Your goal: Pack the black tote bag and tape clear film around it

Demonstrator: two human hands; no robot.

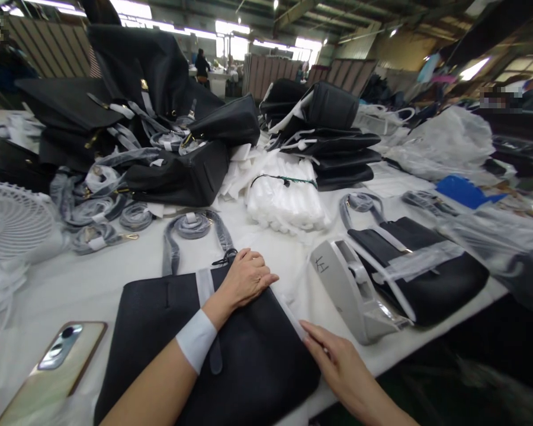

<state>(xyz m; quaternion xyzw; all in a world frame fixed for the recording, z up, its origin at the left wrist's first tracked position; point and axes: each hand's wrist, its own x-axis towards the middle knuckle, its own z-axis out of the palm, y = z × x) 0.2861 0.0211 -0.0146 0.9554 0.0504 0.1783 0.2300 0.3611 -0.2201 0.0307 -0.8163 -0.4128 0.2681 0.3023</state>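
A black handbag [257,349] lies flat in front of me, with a wrapped handle [172,251] stretched out beyond its top edge. My left hand [245,278] is closed over the bag's top right corner, its fingers bent at the edge and the thumb pointing right. A white band [197,341] circles that wrist. At the bag's right side, my right hand [333,355] pinches the end of a thin white strip [291,316] running along the edge. A translucent-covered strap [205,287] crosses the bag's front under my left forearm.
A grey tape dispenser [353,290] stands right of the bag, by another black handbag [453,284]. Left are a phone [60,367] and a white fan [13,222]. Behind lie piled black bags [177,171], coiled straps [135,216] and a tied white bundle [284,201].
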